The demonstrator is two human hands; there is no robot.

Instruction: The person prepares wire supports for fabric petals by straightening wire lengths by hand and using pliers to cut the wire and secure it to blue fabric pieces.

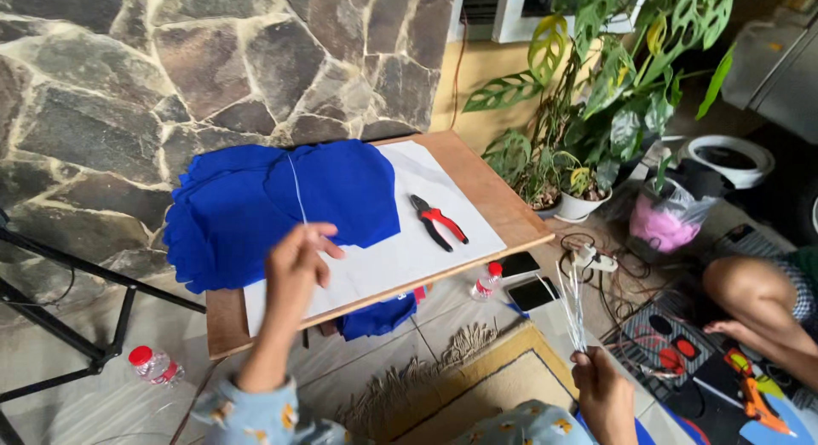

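Head view. The left hand pinches one thin wire, its long axis running up and away over the blue fabric on the desk. The right hand, low and off the desk, grips a wire bundle pointing upward. Pliers lie between them, nearer the left hand.

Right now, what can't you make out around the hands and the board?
- Head view: thin wire in the left hand; its upper end fades against the blue fabric.
- Bundle of wires in the right hand: too fine to count.
- Under the wooden board: hidden, only a blue fabric scrap shows.
- Person at right: cut off by the edge.
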